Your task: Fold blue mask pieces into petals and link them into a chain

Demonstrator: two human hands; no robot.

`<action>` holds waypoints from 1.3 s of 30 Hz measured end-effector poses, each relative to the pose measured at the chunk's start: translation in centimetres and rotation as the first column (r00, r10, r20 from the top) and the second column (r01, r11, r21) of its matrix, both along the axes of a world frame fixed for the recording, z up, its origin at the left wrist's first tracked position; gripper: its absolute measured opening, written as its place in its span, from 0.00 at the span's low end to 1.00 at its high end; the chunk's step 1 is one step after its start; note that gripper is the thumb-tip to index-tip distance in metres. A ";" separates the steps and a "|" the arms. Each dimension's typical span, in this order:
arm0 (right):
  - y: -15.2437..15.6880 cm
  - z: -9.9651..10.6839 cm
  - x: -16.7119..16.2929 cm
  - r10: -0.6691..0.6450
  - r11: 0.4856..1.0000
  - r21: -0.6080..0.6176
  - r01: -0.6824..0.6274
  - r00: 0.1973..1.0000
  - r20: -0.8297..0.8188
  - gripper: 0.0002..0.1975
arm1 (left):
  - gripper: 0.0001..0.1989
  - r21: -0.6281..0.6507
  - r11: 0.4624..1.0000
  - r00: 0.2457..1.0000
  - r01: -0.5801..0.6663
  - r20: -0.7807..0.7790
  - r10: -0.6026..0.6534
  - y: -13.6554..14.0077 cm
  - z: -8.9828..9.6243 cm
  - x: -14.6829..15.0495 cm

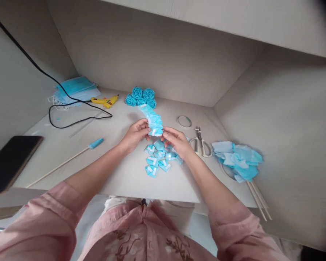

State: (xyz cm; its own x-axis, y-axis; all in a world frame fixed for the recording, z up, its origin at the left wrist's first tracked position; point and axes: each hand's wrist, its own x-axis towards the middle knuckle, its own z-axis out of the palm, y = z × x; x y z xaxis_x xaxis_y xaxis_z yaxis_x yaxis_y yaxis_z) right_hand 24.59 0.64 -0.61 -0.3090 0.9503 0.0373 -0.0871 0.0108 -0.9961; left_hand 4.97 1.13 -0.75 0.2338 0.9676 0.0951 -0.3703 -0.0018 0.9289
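Between my two hands hangs a strip of overlapping blue folded petals (153, 119), with white tape on its near end. My left hand (138, 133) pinches the strip's left edge near that end. At the right edge, the fingers of my right hand (176, 139) are closed on the same end. Just below lie several loose blue folded petals (153, 161) with white tape strips, some partly hidden by my right hand. Behind the strip sits a cluster of several rolled blue rosettes (141, 96).
Scissors (199, 143) and a tape ring (184, 121) lie right, near blue cut pieces (237, 157) and wooden sticks (258, 199). Left are a yellow glue gun (105, 100) with black cord (78, 99), face masks (77, 88), a blue-tipped stick (67, 161) and a phone (12, 163).
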 end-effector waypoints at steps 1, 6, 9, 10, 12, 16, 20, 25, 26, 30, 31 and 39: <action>0.0 0.0 -0.1 -0.005 1.000 0.007 0.005 1.000 0.006 0.22 | 0.21 -0.006 1.000 1.000 0.002 -0.004 -0.002 0.0 0.0 0.0; 0.0 0.1 -0.2 -0.073 0.995 0.071 0.068 0.995 0.067 0.22 | 0.19 -0.039 0.999 1.000 0.028 0.001 -0.028 -0.2 0.0 0.2; -0.1 0.2 -0.2 -0.100 0.989 0.121 0.089 0.991 0.092 0.20 | 0.19 -0.041 0.998 0.999 0.041 0.001 -0.041 -0.4 0.1 0.3; -0.1 0.3 -0.2 -0.103 0.987 0.131 0.090 0.990 0.097 0.19 | 0.20 -0.028 0.999 0.999 0.039 -0.011 -0.039 -0.4 0.1 0.3; -0.2 0.4 -0.3 -0.105 0.986 0.139 0.090 0.989 0.102 0.19 | 0.23 0.010 0.999 0.999 0.033 -0.041 -0.033 -0.4 0.1 0.3; -0.3 0.4 -0.2 -0.092 0.990 0.117 0.079 0.990 0.109 0.17 | 0.22 0.053 0.998 0.998 0.017 -0.061 -0.014 -0.2 0.0 0.2; -0.2 0.1 0.0 -0.082 0.995 0.066 0.078 0.995 0.058 0.16 | 0.22 0.055 0.998 0.998 -0.004 -0.055 0.007 -0.1 -0.2 0.2; -0.2 0.1 -0.1 -0.082 0.996 0.041 0.081 0.996 0.033 0.15 | 0.24 0.032 0.999 0.999 -0.013 -0.037 0.014 -0.1 -0.3 0.3; -0.2 0.1 -0.1 -0.077 0.996 0.044 0.076 0.996 0.041 0.15 | 0.24 0.029 1.000 0.999 -0.012 -0.035 0.013 -0.1 -0.3 0.3; -0.2 0.0 0.0 -0.096 0.994 0.067 0.089 0.990 0.104 0.16 | 0.24 0.021 1.000 1.000 -0.007 -0.025 0.007 -0.2 -0.2 0.3; -0.1 0.0 0.1 -0.115 0.992 0.073 0.107 0.986 0.123 0.16 | 0.24 0.017 1.000 1.000 -0.007 -0.020 0.007 -0.2 -0.2 0.3; -0.1 0.0 0.2 -0.138 0.988 0.091 0.125 0.980 0.142 0.14 | 0.24 -0.019 1.000 1.000 0.001 0.014 -0.001 -0.3 0.1 0.2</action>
